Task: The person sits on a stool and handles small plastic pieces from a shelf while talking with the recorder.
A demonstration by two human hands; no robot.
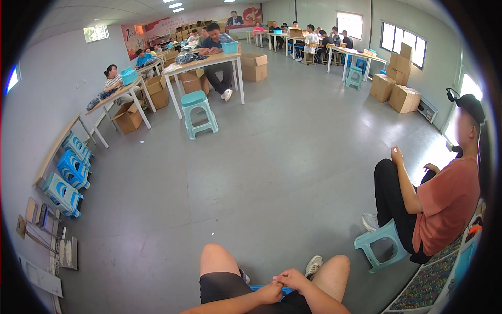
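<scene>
head view, left hand (270, 292), right hand (294, 279), touching

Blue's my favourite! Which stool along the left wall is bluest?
The middle plastic stool: its face is bright blue, while both neighbouring stools look paler teal.

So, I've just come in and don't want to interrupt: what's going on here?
The camera wearer's left hand and right hand meet low in front of the body, fingers touching; whether they hold anything small is hard to tell. To the right, a person in a reddish top sits on a pale teal stool, one raised hand pinching something tiny and white. Farther off, people sit at tables, one in a dark shirt beside a blue bin.
</scene>
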